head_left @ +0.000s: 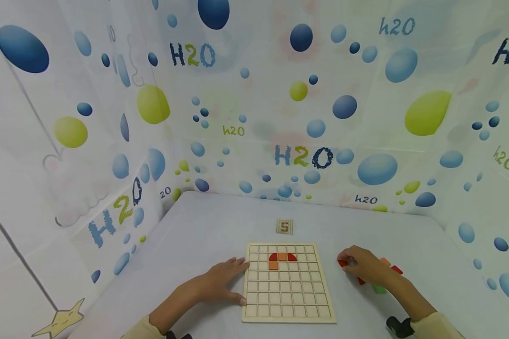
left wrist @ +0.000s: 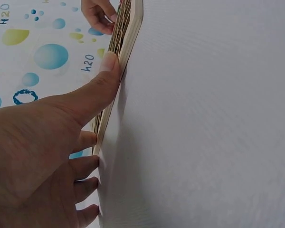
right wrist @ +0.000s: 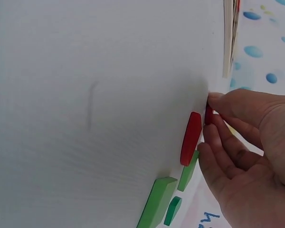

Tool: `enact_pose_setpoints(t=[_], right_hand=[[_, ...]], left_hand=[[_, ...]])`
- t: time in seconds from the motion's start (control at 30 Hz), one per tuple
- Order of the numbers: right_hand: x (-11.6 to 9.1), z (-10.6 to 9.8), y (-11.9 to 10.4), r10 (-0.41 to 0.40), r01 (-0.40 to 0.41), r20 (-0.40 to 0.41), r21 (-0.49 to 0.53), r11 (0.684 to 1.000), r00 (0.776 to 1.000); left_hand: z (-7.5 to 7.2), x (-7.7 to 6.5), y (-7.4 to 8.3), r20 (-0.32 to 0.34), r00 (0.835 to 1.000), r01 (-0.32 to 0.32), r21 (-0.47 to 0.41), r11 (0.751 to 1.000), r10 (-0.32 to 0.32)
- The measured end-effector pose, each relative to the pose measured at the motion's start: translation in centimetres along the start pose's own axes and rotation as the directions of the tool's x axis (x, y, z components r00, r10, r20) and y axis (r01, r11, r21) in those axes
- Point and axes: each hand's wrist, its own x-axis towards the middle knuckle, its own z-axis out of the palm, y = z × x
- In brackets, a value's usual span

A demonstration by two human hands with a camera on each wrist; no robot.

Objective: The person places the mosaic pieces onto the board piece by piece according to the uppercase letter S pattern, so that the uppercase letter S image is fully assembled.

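Note:
A wooden grid board (head_left: 288, 311) lies flat on the table. Near its top row sit two red rounded-corner tiles (head_left: 273, 257) (head_left: 292, 257) with an orange square (head_left: 283, 256) between them; another orange square (head_left: 273, 265) is below the left red one. My left hand (head_left: 218, 281) touches the board's left edge, thumb and fingers spread and fairly straight. To the right of the board, my right hand (head_left: 362, 263) pinches a small red tile (head_left: 342, 263) between thumb and fingers, close to the tabletop. In the right wrist view the fingers partly cover this tile (right wrist: 209, 115).
Beside and under the right hand lie loose tiles: red (head_left: 397, 270), orange (head_left: 385, 261) and green (head_left: 379, 289). The right wrist view shows more green blocks (right wrist: 156, 202). A small patterned card (head_left: 284, 227) lies beyond the board. Printed curtains (head_left: 258, 103) enclose the white table (head_left: 212, 226).

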Motion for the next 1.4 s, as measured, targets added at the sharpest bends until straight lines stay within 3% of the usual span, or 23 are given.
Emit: enact_pose_setpoints(t=[0.4, 0.7, 0.9, 1.1, 1.4], right_hand=[[1.0, 0.5, -0.8, 0.039, -0.039, -0.017, 0.012, 0.999, 0.999], [2.0, 2.1, -6.1, 0.066, -0.062, -0.047, 0.074, 0.995, 0.997], [2.9, 4.3, -9.5, -0.046, 0.048, -0.026, 0.108, 0.993, 0.999], [3.9, 6.7, -12.4, -0.209, 0.204, 0.033, 0.128, 0.971, 0.977], [4.6, 8.7, -15.3, -0.291, 0.276, 0.096, 0.145, 0.95, 0.952]], left_hand=[[-0.1, -0.4, 0.4, -0.005, 1.0, -0.002, -0.001, 1.0, 0.002], [-0.3, -0.6, 0.5, -0.007, 1.0, 0.001, -0.011, 1.0, -0.001], [-0.2, -0.5, 0.6, -0.006, 1.0, 0.009, -0.008, 1.0, -0.009], [-0.2, -0.4, 0.5, 0.001, 1.0, 0.021, -0.009, 1.0, -0.021], [-0.1, -0.3, 0.2, 0.002, 1.0, 0.003, -0.008, 1.0, -0.003]])
